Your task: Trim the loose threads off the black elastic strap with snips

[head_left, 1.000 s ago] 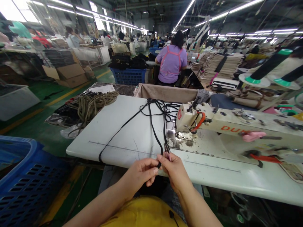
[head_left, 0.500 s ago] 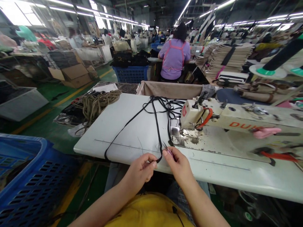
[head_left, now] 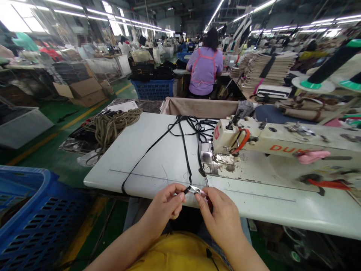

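Between thumb and fingers, my left hand (head_left: 170, 202) pinches a narrow black strap (head_left: 186, 158) close to the table's front edge. My right hand (head_left: 218, 207) is closed around a pair of thread snips (head_left: 196, 189), whose metal blades point left and meet the strap beside my left fingertips. Whether the blades are parted around the strap is too small to tell. The strap runs back over the white sewing table (head_left: 152, 165) to a loose tangle, and another length slants left over the front edge. Right of the strap stands a sewing machine (head_left: 270, 143).
Khaki cords (head_left: 109, 130) lie in a bundle at the table's left end. A blue plastic basket (head_left: 42, 218) stands at lower left. Behind the table is a fabric-lined bin (head_left: 200, 107). A person in purple (head_left: 204, 71) sits further back, near stacked beige pieces (head_left: 270, 71).
My right hand has turned the snips from pointing up and away to pointing left, bringing their blades to the strap. My left hand keeps its pinch, and the view has shifted slightly.
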The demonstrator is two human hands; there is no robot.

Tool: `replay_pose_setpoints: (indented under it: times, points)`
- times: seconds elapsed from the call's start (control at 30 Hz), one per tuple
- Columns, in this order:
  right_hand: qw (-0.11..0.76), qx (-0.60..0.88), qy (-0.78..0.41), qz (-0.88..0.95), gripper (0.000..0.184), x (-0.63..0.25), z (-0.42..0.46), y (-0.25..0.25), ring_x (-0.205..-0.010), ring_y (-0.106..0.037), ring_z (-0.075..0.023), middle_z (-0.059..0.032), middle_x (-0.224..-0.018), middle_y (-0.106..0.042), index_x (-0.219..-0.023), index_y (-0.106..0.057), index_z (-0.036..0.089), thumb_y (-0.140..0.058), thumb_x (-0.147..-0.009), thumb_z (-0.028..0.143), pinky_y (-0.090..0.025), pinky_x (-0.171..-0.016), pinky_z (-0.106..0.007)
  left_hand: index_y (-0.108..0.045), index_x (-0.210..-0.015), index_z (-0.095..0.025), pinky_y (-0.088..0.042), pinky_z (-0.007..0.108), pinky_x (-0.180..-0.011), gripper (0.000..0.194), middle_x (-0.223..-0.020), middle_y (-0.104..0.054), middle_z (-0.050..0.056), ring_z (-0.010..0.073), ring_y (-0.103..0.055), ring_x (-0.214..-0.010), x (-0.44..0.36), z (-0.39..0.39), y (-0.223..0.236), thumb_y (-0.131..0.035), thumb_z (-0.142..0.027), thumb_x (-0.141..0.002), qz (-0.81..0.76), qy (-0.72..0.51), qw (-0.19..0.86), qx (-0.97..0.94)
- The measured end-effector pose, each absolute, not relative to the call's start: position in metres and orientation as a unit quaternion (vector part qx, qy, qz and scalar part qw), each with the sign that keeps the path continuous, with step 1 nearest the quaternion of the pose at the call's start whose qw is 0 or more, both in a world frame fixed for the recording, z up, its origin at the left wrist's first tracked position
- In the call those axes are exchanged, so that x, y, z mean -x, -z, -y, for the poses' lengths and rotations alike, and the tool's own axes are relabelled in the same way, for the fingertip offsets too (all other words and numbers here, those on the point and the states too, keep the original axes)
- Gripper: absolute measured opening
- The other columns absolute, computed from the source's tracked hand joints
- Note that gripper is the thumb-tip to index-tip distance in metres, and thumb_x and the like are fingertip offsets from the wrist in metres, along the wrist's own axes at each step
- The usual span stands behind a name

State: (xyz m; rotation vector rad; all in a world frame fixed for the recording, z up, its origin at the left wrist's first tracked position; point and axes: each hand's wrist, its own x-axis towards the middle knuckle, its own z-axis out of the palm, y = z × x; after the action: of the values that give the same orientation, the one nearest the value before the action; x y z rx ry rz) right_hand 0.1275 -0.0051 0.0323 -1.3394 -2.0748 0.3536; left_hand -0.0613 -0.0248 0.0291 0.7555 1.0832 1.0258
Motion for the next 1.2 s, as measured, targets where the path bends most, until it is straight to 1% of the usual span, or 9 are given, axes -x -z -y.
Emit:
replay_pose_setpoints:
  times: [0.47,0.63,0.73,0.83,0.9,0.97,1.07,1.13,1.2]
  points:
    - [0.318,0.502,-0.087,0.799,0.022,-0.130,0.007,-0.030,-0.072,-0.060,-0.0222,-0.0048,-0.078,-0.066,-0.093,-0.061,0.020,-0.050,-0.103,0.037,-0.039,-0.067,-0.033,-0.059,-0.102,-0.015,-0.019,0.020,-0.044,0.039,-0.078,-0.057,-0.002,0.0030,-0.036,-0.046,0.058,0.024,-0.031,-0.069,-0.048,-0.084,-0.481,-0.437,0.670,-0.359]
    - [0.326,0.489,-0.065,0.807,0.021,-0.129,0.009,-0.029,-0.075,-0.060,-0.0230,-0.0063,-0.080,-0.067,-0.096,-0.063,0.020,-0.051,-0.103,0.036,-0.040,-0.071,-0.034,-0.058,-0.086,-0.016,-0.022,0.020,-0.044,0.037,-0.071,-0.055,-0.003,0.0040,-0.036,-0.046,0.059,0.022,-0.032,-0.062,-0.052,-0.090,-0.484,-0.430,0.635,-0.421]
    - [0.344,0.495,-0.150,0.784,0.023,-0.128,0.009,-0.028,-0.074,-0.057,-0.0221,-0.0050,-0.078,-0.065,-0.093,-0.064,0.020,-0.055,-0.101,0.040,-0.039,-0.069,-0.033,-0.058,-0.083,-0.016,-0.020,0.020,-0.043,0.037,-0.063,-0.051,-0.004,0.0044,-0.032,-0.043,0.059,0.021,-0.033,-0.062,-0.053,-0.089,-0.491,-0.423,0.640,-0.413]
    - [0.365,0.492,-0.373,0.697,0.034,-0.126,0.007,-0.028,-0.062,-0.048,-0.0177,0.0009,-0.067,-0.053,-0.083,-0.060,0.022,-0.052,-0.100,0.050,-0.035,-0.058,-0.028,-0.060,-0.086,-0.015,-0.016,0.021,-0.042,0.036,-0.062,-0.051,-0.004,0.0041,-0.030,-0.042,0.057,0.021,-0.033,-0.066,-0.052,-0.086,-0.488,-0.403,0.677,-0.376]
    - [0.378,0.485,-0.478,0.627,0.040,-0.126,0.006,-0.028,-0.058,-0.041,-0.0155,0.0039,-0.062,-0.044,-0.078,-0.056,0.022,-0.050,-0.099,0.056,-0.032,-0.053,-0.026,-0.062,-0.088,-0.015,-0.016,0.021,-0.042,0.038,-0.063,-0.052,-0.004,0.0039,-0.030,-0.042,0.056,0.022,-0.034,-0.067,-0.052,-0.084,-0.483,-0.397,0.690,-0.365]
    - [0.385,0.498,-0.488,0.605,0.040,-0.127,0.004,-0.028,-0.059,-0.039,-0.0149,0.0047,-0.062,-0.041,-0.077,-0.055,0.022,-0.054,-0.096,0.057,-0.031,-0.054,-0.026,-0.061,-0.088,-0.015,-0.017,0.020,-0.043,0.039,-0.064,-0.051,-0.004,0.0038,-0.030,-0.043,0.056,0.022,-0.034,-0.067,-0.053,-0.084,-0.480,-0.403,0.687,-0.369]
    - [0.372,0.528,-0.444,0.621,0.034,-0.130,0.004,-0.025,-0.063,-0.046,-0.0158,0.0029,-0.066,-0.049,-0.080,-0.059,0.021,-0.062,-0.093,0.052,-0.036,-0.057,-0.026,-0.059,-0.087,-0.016,-0.020,0.020,-0.044,0.037,-0.063,-0.048,-0.005,0.0045,-0.032,-0.044,0.057,0.021,-0.032,-0.065,-0.052,-0.087,-0.478,-0.412,0.669,-0.391]
    - [0.376,0.533,-0.441,0.616,0.029,-0.131,0.005,-0.023,-0.067,-0.053,-0.0176,0.0003,-0.074,-0.058,-0.091,-0.064,0.021,-0.067,-0.090,0.050,-0.042,-0.060,-0.027,-0.058,-0.087,-0.016,-0.022,0.020,-0.044,0.035,-0.062,-0.047,-0.006,0.0051,-0.032,-0.044,0.059,0.021,-0.031,-0.062,-0.050,-0.090,-0.481,-0.409,0.660,-0.407]
    - [0.389,0.534,-0.433,0.613,0.033,-0.131,0.006,-0.022,-0.072,-0.059,-0.0200,-0.0032,-0.084,-0.065,-0.107,-0.068,0.021,-0.071,-0.087,0.046,-0.047,-0.064,-0.028,-0.058,-0.090,-0.016,-0.024,0.020,-0.044,0.033,-0.065,-0.050,-0.004,0.0056,-0.033,-0.045,0.059,0.022,-0.029,-0.059,-0.050,-0.091,-0.485,-0.402,0.648,-0.428]
